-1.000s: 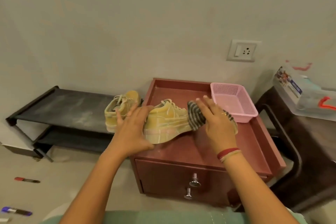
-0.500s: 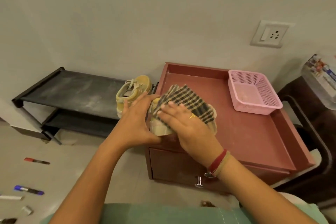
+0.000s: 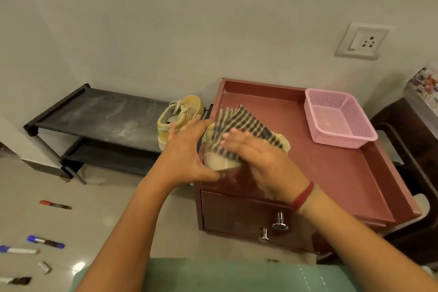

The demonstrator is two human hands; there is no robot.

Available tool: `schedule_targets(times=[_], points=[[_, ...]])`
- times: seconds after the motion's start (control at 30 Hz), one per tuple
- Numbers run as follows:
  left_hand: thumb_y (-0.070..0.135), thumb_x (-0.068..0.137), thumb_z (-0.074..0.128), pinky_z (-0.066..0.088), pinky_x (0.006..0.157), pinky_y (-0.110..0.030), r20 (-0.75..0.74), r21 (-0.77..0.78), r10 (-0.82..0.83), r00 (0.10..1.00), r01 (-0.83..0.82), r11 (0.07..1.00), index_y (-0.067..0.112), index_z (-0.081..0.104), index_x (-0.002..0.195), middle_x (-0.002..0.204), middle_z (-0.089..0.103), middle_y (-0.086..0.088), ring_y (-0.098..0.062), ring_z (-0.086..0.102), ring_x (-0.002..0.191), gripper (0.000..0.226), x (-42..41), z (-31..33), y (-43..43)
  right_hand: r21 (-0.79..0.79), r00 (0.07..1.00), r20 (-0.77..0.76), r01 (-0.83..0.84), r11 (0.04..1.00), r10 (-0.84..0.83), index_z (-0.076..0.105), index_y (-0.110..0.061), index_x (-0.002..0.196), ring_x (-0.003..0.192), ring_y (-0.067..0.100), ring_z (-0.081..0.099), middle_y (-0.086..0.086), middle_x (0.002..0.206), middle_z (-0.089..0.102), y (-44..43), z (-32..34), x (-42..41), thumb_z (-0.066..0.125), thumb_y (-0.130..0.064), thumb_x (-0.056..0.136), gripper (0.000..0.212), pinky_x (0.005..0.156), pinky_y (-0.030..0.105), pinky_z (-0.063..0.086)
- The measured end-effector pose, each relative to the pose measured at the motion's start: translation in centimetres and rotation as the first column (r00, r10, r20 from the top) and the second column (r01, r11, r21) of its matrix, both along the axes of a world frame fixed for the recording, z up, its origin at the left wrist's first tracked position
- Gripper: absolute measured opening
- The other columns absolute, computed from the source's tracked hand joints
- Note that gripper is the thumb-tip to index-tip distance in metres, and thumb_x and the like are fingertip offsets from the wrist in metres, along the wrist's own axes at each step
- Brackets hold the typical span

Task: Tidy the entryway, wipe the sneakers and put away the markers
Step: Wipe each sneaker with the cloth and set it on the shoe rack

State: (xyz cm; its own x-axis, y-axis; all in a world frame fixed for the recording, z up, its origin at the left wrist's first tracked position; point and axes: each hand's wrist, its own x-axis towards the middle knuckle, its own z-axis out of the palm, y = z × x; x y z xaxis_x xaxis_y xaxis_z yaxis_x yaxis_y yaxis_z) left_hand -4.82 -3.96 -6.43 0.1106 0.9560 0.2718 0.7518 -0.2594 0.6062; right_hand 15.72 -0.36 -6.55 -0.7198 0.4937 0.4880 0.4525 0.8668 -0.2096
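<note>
- Left hand (image 3: 187, 152) holds the heel end of a yellow sneaker (image 3: 219, 161): fingers spread up along its side, thumb hooked under the sole edge.
- Right hand (image 3: 260, 159) lies flat on a checked cloth (image 3: 239, 125), fingers straight and close together, pressing the cloth onto the sneaker; slightly blurred. Red thread band on that wrist.
- Cloth is draped over most of the sneaker's upper; only the pale heel and sole and a bit of the toe show.
- This sneaker sits at the front-left corner of the cabinet top (image 3: 331, 168), touching the left edge.
- Second yellow sneaker (image 3: 180, 114) stands upright at the right end of the shoe rack's (image 3: 99, 114) top shelf, just beside the cabinet, laces loose.
- Pink basket (image 3: 341, 121) is at the back-right corner of the cabinet top, well apart from the hands.
- Markers lie on the floor tiles, left of the cabinet and in front of the rack: red marker (image 3: 55, 204), blue marker (image 3: 45, 242), a white-bodied marker with a blue cap (image 3: 17, 250), and a black-ended marker (image 3: 20, 280) cut by the frame edge.
- Small grey cap-like piece (image 3: 45, 267) lies between the last two; too small to tell what it is.
- Cabinet drawer is closed, with two metal knobs (image 3: 280, 221) on its front.
- Wall socket (image 3: 362, 41) is above the basket.
</note>
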Motion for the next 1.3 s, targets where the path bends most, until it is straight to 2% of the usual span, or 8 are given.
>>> schedule_targets(times=[0.23, 0.37, 0.47, 0.63, 0.8, 0.9, 1.13, 1.3], points=[[0.056, 0.045, 0.063, -0.006, 0.117, -0.050, -0.040, 0.030, -0.025, 0.999, 0.026, 0.999, 0.028, 0.040, 0.137, 0.130, 0.035, 0.024, 0.000, 0.015, 0.139, 0.099, 0.6, 0.2, 0.0, 0.023, 0.998, 0.034, -0.049, 0.999, 0.048, 0.061, -0.006, 0.120, 0.123, 0.026, 0.051, 0.011, 0.128, 0.058, -0.7, 0.6, -1.0, 0.036, -0.005, 0.088, 0.040, 0.104, 0.037, 0.040], [0.056, 0.044, 0.067, -0.005, 0.117, -0.052, -0.036, 0.022, -0.003, 0.999, 0.004, 1.000, 0.030, 0.038, 0.139, 0.127, 0.033, 0.027, -0.006, 0.019, 0.142, 0.103, 0.4, 0.3, 0.0, -0.034, 0.987, -0.072, 0.141, 0.989, -0.143, 0.060, -0.012, 0.121, 0.121, 0.024, 0.053, 0.007, 0.130, 0.057, 0.6, 1.4, -0.8, 0.042, -0.008, 0.085, 0.041, 0.094, 0.041, 0.049], [0.055, 0.044, 0.063, -0.006, 0.117, -0.052, -0.035, 0.028, -0.020, 0.999, 0.021, 0.999, 0.028, 0.040, 0.138, 0.123, 0.024, 0.035, 0.004, 0.012, 0.136, 0.100, 0.4, 0.2, -0.2, 0.059, 0.994, 0.102, -0.054, 0.997, 0.048, 0.061, -0.011, 0.118, 0.125, 0.025, 0.049, 0.009, 0.128, 0.059, -1.1, 0.2, -2.1, 0.053, -0.006, 0.084, 0.036, 0.106, 0.038, 0.036], [0.051, 0.045, 0.074, -0.005, 0.116, -0.055, -0.034, 0.013, 0.002, 0.999, -0.001, 1.000, 0.031, 0.040, 0.137, 0.125, 0.034, 0.031, 0.004, 0.013, 0.138, 0.100, 0.4, 0.2, 0.0, -0.144, 0.972, -0.055, 0.219, 0.965, -0.229, 0.053, -0.013, 0.130, 0.125, 0.024, 0.049, 0.008, 0.136, 0.052, 1.0, 1.1, -0.8, 0.031, -0.017, 0.086, 0.049, 0.102, 0.042, 0.043], [0.054, 0.047, 0.067, -0.003, 0.115, -0.059, -0.015, 0.034, -0.033, 0.999, 0.033, 0.999, 0.043, 0.037, 0.134, 0.130, 0.038, 0.032, -0.008, 0.019, 0.144, 0.093, 1.1, -0.2, -0.1, -0.086, 0.999, -0.013, 0.030, 0.996, -0.031, 0.056, -0.012, 0.126, 0.131, 0.018, 0.041, 0.005, 0.134, 0.054, -1.5, 0.0, -1.7, 0.037, -0.002, 0.085, 0.046, 0.112, 0.031, 0.024], [0.056, 0.046, 0.071, -0.007, 0.115, -0.058, -0.029, 0.006, -0.020, 0.999, 0.020, 1.000, 0.040, 0.037, 0.134, 0.132, 0.043, 0.023, -0.009, 0.017, 0.144, 0.095, 1.0, -0.1, -0.1, -0.272, 0.960, -0.135, 0.203, 0.941, -0.246, 0.057, -0.014, 0.126, 0.125, 0.016, 0.048, 0.002, 0.131, 0.056, 1.2, 0.1, 0.1, 0.041, -0.002, 0.080, 0.050, 0.108, 0.023, 0.030], [0.040, 0.056, 0.077, -0.016, 0.110, -0.053, -0.201, -0.065, -0.041, 0.979, 0.028, 0.997, 0.044, -0.008, 0.146, 0.143, 0.032, 0.007, -0.014, 0.022, 0.139, 0.124, 0.5, -0.9, -0.6, -0.371, 0.841, -0.301, 0.330, 0.868, -0.449, 0.057, -0.017, 0.124, 0.117, 0.004, 0.049, -0.008, 0.123, 0.055, 0.2, 0.2, 2.2, 0.039, 0.015, 0.074, 0.063, 0.103, 0.010, 0.033], [0.046, 0.057, 0.077, -0.006, 0.108, -0.066, -0.345, -0.056, 0.027, 0.938, -0.049, 0.997, 0.032, 0.013, 0.144, 0.139, 0.033, 0.004, -0.024, 0.021, 0.141, 0.108, 0.9, -1.3, -0.4, -0.126, 0.981, 0.006, 0.193, 0.973, -0.194, 0.049, -0.011, 0.132, 0.129, 0.024, 0.044, 0.010, 0.139, 0.048, -3.3, -3.3, -0.7, 0.038, 0.006, 0.079, 0.057, 0.111, 0.040, 0.026]])
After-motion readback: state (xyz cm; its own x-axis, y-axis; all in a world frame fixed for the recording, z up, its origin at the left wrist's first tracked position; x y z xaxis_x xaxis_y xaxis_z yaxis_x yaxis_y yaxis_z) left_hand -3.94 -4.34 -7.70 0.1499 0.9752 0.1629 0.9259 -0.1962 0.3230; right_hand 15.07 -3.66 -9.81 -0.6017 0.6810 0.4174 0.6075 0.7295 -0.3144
